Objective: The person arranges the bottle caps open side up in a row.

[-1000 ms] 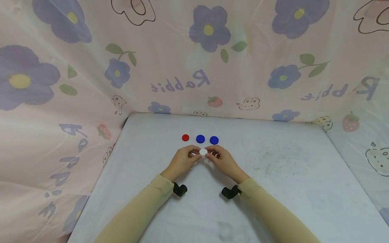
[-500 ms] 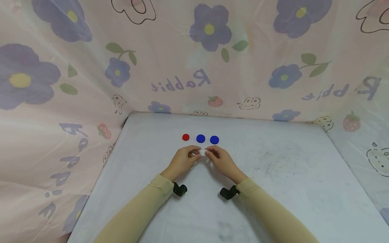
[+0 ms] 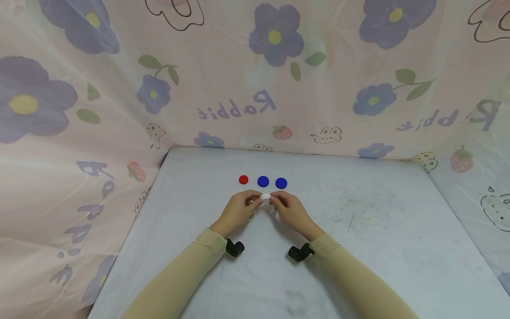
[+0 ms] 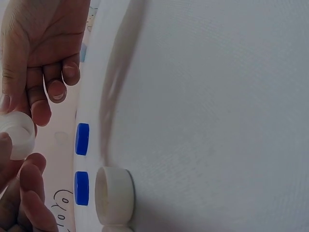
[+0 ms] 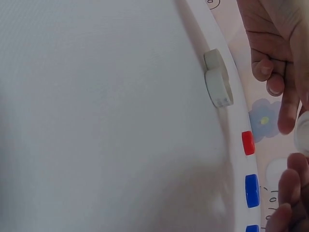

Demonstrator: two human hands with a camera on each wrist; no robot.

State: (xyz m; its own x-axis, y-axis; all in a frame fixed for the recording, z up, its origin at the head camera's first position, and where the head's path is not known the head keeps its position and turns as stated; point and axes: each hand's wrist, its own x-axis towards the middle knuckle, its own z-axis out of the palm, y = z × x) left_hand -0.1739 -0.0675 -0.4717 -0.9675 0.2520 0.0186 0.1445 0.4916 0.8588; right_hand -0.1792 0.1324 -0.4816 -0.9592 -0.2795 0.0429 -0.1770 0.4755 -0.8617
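A round white plastic cap (image 3: 265,196) is held between both hands, raised over the table. My left hand (image 3: 235,210) pinches its left side between thumb and fingers, and my right hand (image 3: 295,212) pinches the right side. In the left wrist view the cap (image 4: 21,135) shows a hollow, translucent face. Lower down near the left hand, a white ring-shaped piece (image 4: 118,195) lies flat on the table. The right wrist view shows that piece (image 5: 219,88) close against a second white ring-shaped one (image 5: 214,59).
Beyond the hands, a red disc-shaped cap (image 3: 243,179) and two blue ones, the left blue cap (image 3: 263,181) and the right blue cap (image 3: 281,183), form a row on the white table (image 3: 378,248). A patterned curtain (image 3: 223,75) encloses the table's back and sides.
Between the fingers the white cap has been turned, passing through an edge-on view, and now sits slightly higher and farther from the body. The coloured caps stay put.
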